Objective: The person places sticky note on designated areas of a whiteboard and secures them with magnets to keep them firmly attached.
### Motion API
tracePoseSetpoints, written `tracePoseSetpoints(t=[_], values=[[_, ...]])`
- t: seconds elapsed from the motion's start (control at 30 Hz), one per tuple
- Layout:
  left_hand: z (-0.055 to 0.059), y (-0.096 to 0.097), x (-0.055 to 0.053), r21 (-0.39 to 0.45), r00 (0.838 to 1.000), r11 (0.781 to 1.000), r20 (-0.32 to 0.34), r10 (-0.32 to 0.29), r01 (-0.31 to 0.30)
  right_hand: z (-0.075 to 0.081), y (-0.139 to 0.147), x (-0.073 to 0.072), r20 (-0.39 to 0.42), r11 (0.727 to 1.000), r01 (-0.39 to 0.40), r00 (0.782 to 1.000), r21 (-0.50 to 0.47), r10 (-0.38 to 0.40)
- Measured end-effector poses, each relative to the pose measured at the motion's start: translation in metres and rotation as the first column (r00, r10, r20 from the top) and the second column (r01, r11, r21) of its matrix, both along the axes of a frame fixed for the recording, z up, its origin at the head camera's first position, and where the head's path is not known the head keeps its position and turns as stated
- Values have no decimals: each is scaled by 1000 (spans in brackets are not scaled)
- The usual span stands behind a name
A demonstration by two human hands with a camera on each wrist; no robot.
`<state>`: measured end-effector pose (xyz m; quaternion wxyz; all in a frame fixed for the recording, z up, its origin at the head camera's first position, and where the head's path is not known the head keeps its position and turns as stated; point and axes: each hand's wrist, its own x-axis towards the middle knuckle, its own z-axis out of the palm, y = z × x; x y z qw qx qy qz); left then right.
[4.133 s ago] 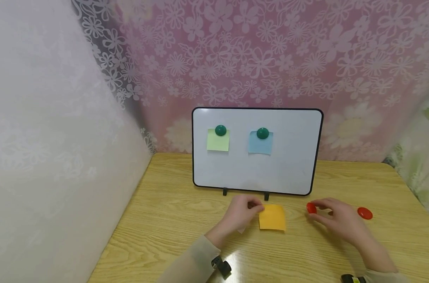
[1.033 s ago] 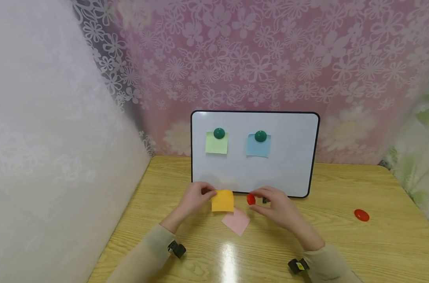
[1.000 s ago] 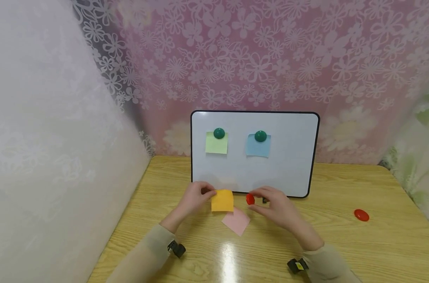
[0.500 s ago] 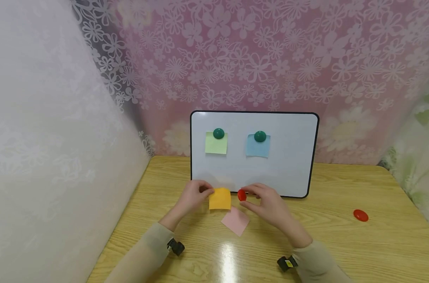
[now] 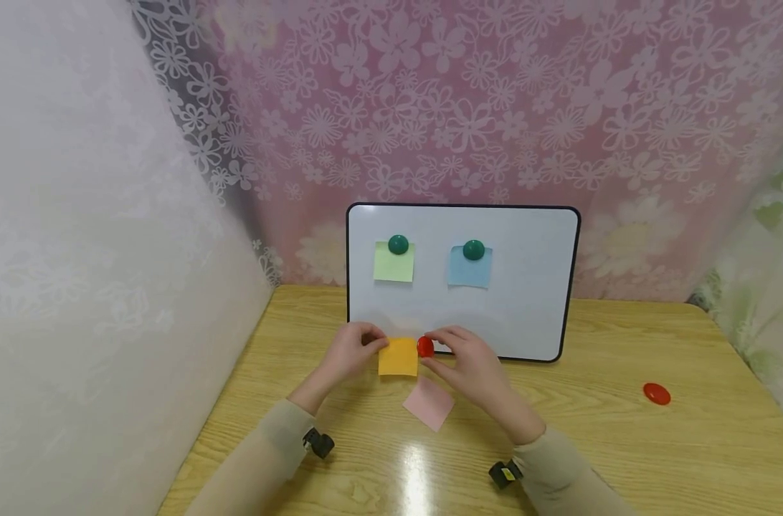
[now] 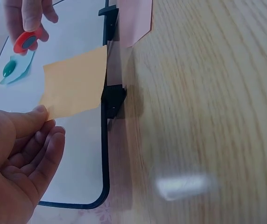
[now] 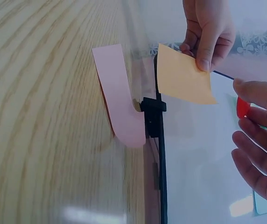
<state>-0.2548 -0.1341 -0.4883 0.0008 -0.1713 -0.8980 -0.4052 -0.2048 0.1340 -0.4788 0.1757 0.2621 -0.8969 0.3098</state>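
My left hand (image 5: 349,351) pinches an orange sticky note (image 5: 398,358) by its upper left corner, in front of the whiteboard's lower edge. Between thumb and fingertips, my right hand (image 5: 472,365) holds a round red magnet (image 5: 425,347), right at the note's right edge in the head view. The right wrist view shows the same magnet (image 7: 242,107) partly hidden by the fingers. On the whiteboard (image 5: 527,294), a pale green note (image 5: 394,267) and a blue note (image 5: 469,272) each hang under a green magnet. A pink note (image 5: 429,405) lies on the table below both hands.
A second red magnet (image 5: 657,393) lies on the wooden table (image 5: 598,459) at the right. Black feet (image 6: 114,100) support the board's lower edge. A flowered pink curtain (image 5: 469,107) hangs behind, and a pale wall covering (image 5: 107,287) rises at the left.
Both hands have moved left with the orange note and red magnet, leaving the pink note in fuller view. Lately both rise slightly toward the board, and the magnet closes in on the note.
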Motion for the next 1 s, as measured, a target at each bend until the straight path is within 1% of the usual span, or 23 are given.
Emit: tracePoseSetpoints(t=[0.17,0.4,0.57,0.83,1.0], values=[[2,-2,-4,13,1000,1000,11,11,-11,-1,-7,-6,-38,1000,14,999,4,-14],[4,-2,-9,2,1000,1000,-19,22,-22,-5,-17,-16,-75,998,48,996,33,-45],[5,-2,-11,5,1000,1000,-11,23,-23,-5,-23,-21,-96,998,56,994,38,-53],[6,-3,-13,12,1000,1000,6,25,-25,-8,-30,-23,-98,995,73,993,65,-67],[7,-3,-16,1,999,999,22,45,-46,-13,-33,-27,-103,993,91,991,73,-84]])
